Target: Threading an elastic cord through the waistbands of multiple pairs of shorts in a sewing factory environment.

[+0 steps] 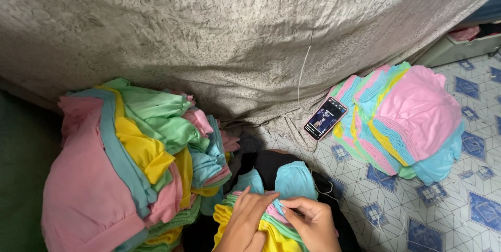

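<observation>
Pinching blue cloth, both hands; patterned tile floor, grey bedspread behind.

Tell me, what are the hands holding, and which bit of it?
Both hands pinch the turquoise cloth piece at its lower edge: the left hand and the right hand meet there, above a small stack of yellow, green and pink pieces.

A smartphone lay on the patterned floor at three o'clock, beside a pastel garment stack; grey fabric draped at twelve.
</observation>
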